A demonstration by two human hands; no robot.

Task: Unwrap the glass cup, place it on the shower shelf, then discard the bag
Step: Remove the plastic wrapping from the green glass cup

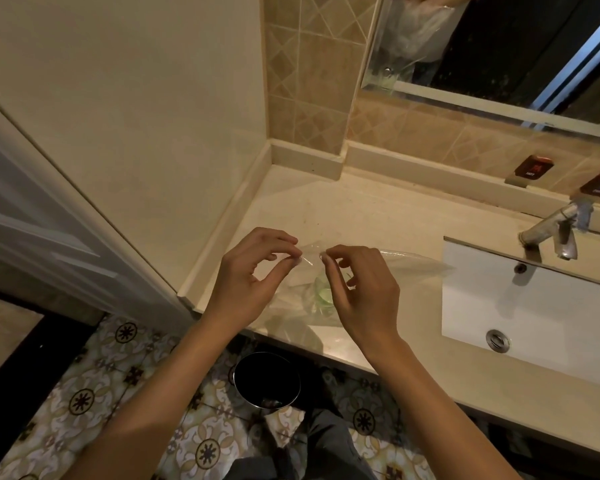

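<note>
A clear plastic bag (413, 268) stands on the beige counter (326, 209), left of the sink. Inside it I see a glass cup (323, 292) with a greenish tint, partly hidden behind my right hand. My left hand (253, 271) pinches the bag's top edge between thumb and forefinger. My right hand (361, 289) pinches the same edge a few centimetres to the right. Both hands hover over the counter's front part. No shower shelf is in view.
A white rectangular sink (520, 306) with a metal tap (551, 233) lies to the right. A black round bin (267, 379) stands on the patterned floor under the counter's edge. A mirror (499, 46) hangs above. A wall and a door frame close off the left.
</note>
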